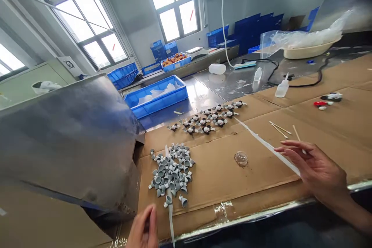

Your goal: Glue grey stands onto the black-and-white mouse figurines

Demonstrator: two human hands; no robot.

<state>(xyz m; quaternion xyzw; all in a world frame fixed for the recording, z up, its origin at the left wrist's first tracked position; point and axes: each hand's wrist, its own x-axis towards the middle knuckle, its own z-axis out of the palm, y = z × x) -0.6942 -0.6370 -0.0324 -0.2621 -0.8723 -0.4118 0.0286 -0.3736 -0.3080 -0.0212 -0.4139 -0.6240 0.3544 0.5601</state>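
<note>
My right hand (pixel 322 168) is raised over the right part of the cardboard, its fingers closed on a cotton swab (pixel 296 133) that points away from me. Just beyond it lie several loose cotton swabs (pixel 280 128). A small clear round cup (pixel 241 158) stands on the cardboard between my hands. At the lower edge is my left hand (pixel 143 226), thumb and finger drawn together; whatever they hold, if anything, is hidden. Nearest to it is a pile of small grey cone-shaped pieces with white parts (pixel 173 170). Behind that sit rows of black-and-white figure pieces (pixel 203 120).
A steel box (pixel 69 143) stands at the left. Behind the cardboard (pixel 215 170) are a blue crate (pixel 158 97) and a lying white bottle (pixel 217 69). A dropper bottle (pixel 281 87), red and black pieces (pixel 322 103), a cable (pixel 308 84) and a bag-filled basin (pixel 310 50) are at the right.
</note>
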